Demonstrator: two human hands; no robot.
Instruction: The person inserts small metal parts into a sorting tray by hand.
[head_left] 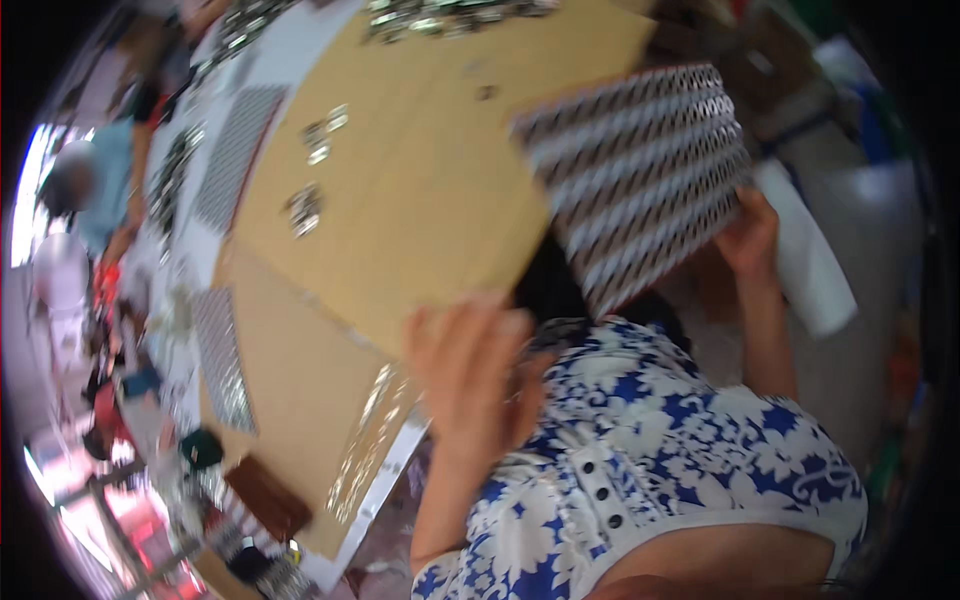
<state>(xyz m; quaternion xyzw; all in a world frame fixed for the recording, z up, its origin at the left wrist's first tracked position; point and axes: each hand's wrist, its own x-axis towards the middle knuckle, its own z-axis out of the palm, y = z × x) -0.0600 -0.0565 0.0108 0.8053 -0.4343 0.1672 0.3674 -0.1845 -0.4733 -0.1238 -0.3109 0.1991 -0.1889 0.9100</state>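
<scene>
My right hand [752,235] grips the right edge of a flat brown panel [640,180] lined with slanting rows of small silvery pieces. The panel is tilted and held up off the table's right edge. Motion blurs my left hand [468,365], raised in front of my body over the table's near edge. Its fingers look loosely apart, and I see nothing in them. Small shiny metal pieces [304,210] lie in loose groups on the tan cardboard sheet [420,200] beyond my left hand.
A heap of shiny pieces [440,18] sits at the far edge. More panels of silvery pieces [238,160] lie to the left, and silvery strips [365,440] nearer. A white roll [808,250] stands by my right arm. Another person [105,185] is at the far left.
</scene>
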